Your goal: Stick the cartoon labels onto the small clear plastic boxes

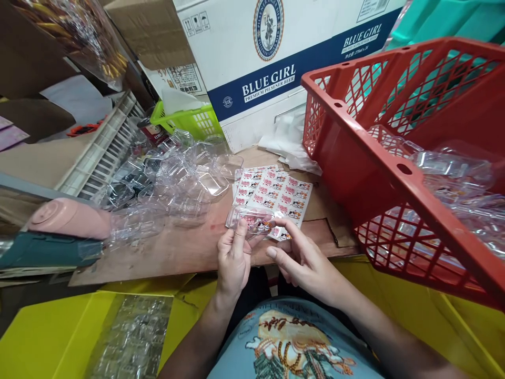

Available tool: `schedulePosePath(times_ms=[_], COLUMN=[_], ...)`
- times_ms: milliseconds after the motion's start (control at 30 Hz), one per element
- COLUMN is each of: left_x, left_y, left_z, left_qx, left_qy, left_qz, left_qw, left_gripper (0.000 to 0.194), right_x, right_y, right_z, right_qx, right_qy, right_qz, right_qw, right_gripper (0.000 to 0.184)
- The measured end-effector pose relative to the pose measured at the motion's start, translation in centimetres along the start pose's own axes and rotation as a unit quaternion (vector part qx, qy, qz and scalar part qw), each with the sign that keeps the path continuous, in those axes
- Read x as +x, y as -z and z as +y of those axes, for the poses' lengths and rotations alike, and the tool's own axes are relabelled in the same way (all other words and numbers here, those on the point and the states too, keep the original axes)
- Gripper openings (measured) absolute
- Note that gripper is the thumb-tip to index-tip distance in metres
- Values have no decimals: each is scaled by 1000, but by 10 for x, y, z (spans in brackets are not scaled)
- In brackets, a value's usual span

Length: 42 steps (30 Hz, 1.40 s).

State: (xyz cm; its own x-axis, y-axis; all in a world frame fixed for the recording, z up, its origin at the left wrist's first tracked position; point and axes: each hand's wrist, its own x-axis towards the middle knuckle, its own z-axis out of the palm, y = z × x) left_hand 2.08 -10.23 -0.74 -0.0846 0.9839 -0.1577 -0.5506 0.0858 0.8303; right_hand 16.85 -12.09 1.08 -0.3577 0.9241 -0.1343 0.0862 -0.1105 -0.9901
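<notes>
A small clear plastic box point(235, 213) is held in my left hand point(233, 258), the thumb on top and the fingers underneath. On its lid lies a sticker point(252, 223) with pink characters and cartoon cats. My right hand point(303, 258) is at the box's right end, its index fingertip at the sticker's edge. Its thumb is apart from the index finger, and nothing shows between them. Behind the box, printed sticker sheets point(282, 192) with rows of the same design lie overlapping on the wooden board point(189, 247).
Clear plastic boxes point(177, 173) are piled on the left. A red crate point(355, 137) with more boxes stands at right. Behind are a green basket point(197, 118) and a large beer carton point(244, 58). A pink bottle point(69, 218) lies at left, a yellow box point(51, 337) below.
</notes>
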Motion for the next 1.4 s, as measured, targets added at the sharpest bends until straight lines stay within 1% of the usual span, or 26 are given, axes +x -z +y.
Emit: schedulePosePath(times_ms=[133,200,267,333,467,567,633,733,867,1033,1133,1200,1267,1300,1333,1400], left_x=[-2,-3,-4,-5,-8,-10,-11,-12,-13,-14,-12,-11,-9,-10,-10,-14], left_y=[-1,-1,-2,-3,-6,-7,-8,-11,-12,-10,-7,-5,-4,-4,-5,-8], left_z=[-4,-6,-8,-10,-14,-16,-16,-16,-17,-24,-29,-30,-27,-25,-22,-14], left_qx=[39,52,61,69,74,53,35,18,20,38,40,30,14,7,2,0], left_qy=[-24,-41,-58,-70,-87,-94,-94,-93,-89,-92,-93,-103,-120,-127,-124,-93], left_qz=[18,28,31,28,33,49,49,43,40,58,61,70,83,88,91,91], left_qw=[999,997,996,995,993,993,994,995,995,993,993,992,989,988,988,992], left_gripper=[21,22,22,23,25,25,25,30,34,30,28,27,24,23,21,19], right_x=[-1,1,4,11,26,33,34,33,29,30,33,35,32,30,26,18], right_y=[-4,-5,-6,-7,-9,-10,-10,-8,-6,-9,-2,5,9,9,7,-1], right_z=[2,3,6,9,18,23,26,26,23,26,35,39,38,36,33,25], right_qx=[-46,-48,-29,2,80,87,53,-30,-139,-206,-253,-315,-379,-406,-430,-472], right_qy=[30,34,35,40,53,73,92,114,154,180,184,170,171,192,226,306], right_qz=[30,39,57,88,148,176,191,209,230,241,234,250,284,290,282,240], right_qw=[998,997,997,995,984,978,976,971,951,931,921,900,864,845,828,791], right_gripper=[44,41,36,31,33,35,34,31,25,24,27,30,34,37,40,48])
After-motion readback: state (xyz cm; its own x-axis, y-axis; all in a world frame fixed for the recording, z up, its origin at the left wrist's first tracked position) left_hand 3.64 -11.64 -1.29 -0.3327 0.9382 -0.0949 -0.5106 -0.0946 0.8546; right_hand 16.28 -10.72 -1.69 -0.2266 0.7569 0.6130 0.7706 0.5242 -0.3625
